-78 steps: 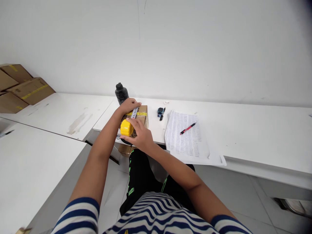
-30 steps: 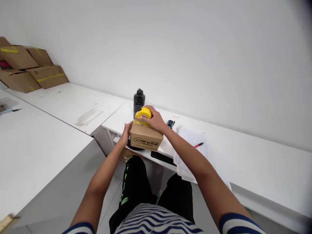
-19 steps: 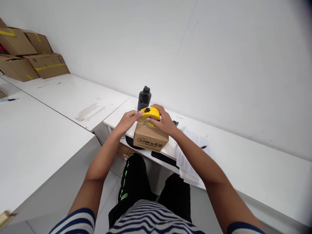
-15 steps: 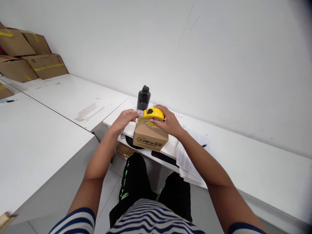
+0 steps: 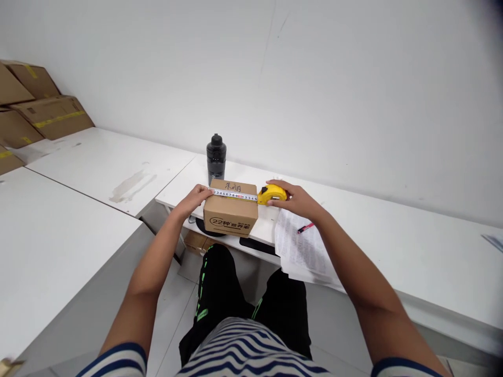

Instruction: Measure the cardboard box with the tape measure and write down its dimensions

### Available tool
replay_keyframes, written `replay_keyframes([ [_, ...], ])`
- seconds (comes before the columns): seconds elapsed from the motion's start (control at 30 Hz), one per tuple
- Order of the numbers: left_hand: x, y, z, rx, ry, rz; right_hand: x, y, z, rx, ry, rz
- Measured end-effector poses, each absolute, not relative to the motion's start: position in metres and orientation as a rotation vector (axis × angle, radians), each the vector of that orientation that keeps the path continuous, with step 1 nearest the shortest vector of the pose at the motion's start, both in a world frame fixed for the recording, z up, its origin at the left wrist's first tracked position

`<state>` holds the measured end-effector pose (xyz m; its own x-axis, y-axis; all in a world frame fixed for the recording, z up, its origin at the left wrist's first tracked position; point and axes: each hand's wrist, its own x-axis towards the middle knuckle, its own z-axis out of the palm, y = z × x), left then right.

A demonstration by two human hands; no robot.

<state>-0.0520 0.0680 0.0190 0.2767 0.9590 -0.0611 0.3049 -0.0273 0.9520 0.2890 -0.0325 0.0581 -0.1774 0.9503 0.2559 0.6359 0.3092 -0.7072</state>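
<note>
A small brown cardboard box with black print on its front sits at the table's near edge. Across its top stretches the white blade of a tape measure, numbers facing up. At the box's left edge, my left hand is closed, pinching the blade's end. Just past the right edge, my right hand grips the yellow tape measure case, fingers over the top and thumb below. Handwriting shows on the box top behind the blade.
Behind the box stands a dark water bottle. Printed papers with a red and black pen lie to the right, under my forearm. Several cardboard boxes are stacked at the far left. A white wall backs the table.
My right hand has moved the case rightward, away from my left hand, drawing the blade out across the box top. The view has turned slightly to the right.
</note>
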Motion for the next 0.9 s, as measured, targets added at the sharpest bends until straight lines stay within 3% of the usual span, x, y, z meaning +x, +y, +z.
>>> replay_keyframes([
  [0.4, -0.045, 0.057, 0.027, 1.433, 1.357, 0.870, 0.290, -0.031, 0.054, -1.374, -1.965, 0.444],
  [0.6, -0.038, 0.050, 0.054, 1.787, 1.416, 1.196, 0.273, -0.035, 0.073, -1.375, -1.957, 0.187],
  [0.77, -0.009, -0.015, 0.081, 1.664, 1.044, 1.271, 0.259, -0.061, 0.083, -1.248, -1.898, 0.108],
  [0.9, 0.032, -0.074, 0.055, 1.532, 0.669, 1.034, 0.255, -0.094, 0.042, -1.153, -1.726, 0.110],
])
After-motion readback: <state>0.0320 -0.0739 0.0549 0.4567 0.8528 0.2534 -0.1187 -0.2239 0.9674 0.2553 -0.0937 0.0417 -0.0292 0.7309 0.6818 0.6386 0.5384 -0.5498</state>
